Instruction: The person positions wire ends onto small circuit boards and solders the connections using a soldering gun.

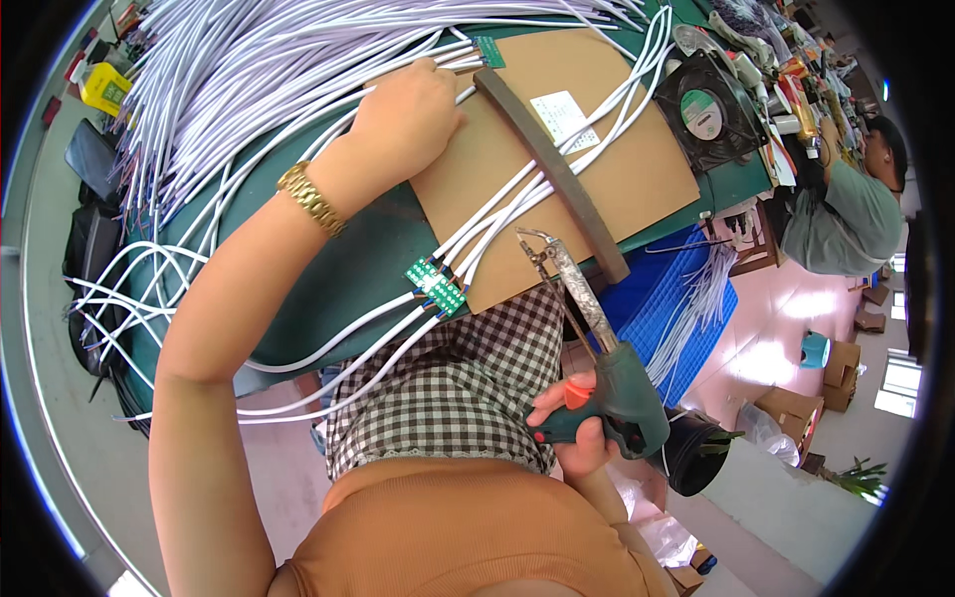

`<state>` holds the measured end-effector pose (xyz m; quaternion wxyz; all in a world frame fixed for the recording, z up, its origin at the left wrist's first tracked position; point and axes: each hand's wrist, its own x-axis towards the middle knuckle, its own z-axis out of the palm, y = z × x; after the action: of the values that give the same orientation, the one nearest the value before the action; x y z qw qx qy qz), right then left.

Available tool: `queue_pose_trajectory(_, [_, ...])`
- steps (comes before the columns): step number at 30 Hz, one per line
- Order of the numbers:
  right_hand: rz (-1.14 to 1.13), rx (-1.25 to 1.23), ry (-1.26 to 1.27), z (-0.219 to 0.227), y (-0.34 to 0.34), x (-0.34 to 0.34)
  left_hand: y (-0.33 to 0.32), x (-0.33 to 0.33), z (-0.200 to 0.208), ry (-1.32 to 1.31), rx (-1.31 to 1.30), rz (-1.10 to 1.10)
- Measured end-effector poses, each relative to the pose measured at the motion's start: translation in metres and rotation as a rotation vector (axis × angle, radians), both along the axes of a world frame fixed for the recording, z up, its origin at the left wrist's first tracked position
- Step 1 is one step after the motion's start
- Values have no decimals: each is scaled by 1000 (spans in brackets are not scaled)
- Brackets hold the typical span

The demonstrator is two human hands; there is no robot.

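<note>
Right hand (589, 453) around soldering gun (635, 400), near black pot (688, 470) with leaves (723, 439).

Downward fisheye view from the head, close above torso (438, 527) and green table (333, 284)

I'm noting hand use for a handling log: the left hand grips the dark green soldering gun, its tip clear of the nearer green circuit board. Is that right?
Not quite: the head view shows the right hand gripping the dark green soldering gun, not the left hand. The rest stands: its tip is clear of the nearer green circuit board.
</note>
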<state>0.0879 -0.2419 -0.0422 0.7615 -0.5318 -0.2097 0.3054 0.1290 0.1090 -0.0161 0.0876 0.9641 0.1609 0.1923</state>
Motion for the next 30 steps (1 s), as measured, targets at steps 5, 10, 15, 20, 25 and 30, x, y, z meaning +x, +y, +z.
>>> queue_pose_trajectory(5, [-30, -46, -90, 0, -9, -3, 10, 6, -1, -12, 146, 222])
queue_pose_trajectory(10, [15, -24, -41, -3, -7, 0, 14, -14, 35, -388, -931, 284])
queue_pose_trajectory(15, [-90, 2, 68, 12, 17, 6, -28, -61, 53, -171, -338, -144])
queue_pose_trajectory(20, [-9, 133, 217, 19, 52, 13, -104, -115, 78, 226, -980, -279])
queue_pose_trajectory(25, [55, 63, 259, 37, 70, 2, -128, -131, 50, 18, -823, -373])
queue_pose_trajectory(30, [3, 102, 209, 28, 73, -6, -140, -139, 48, -44, -760, -309])
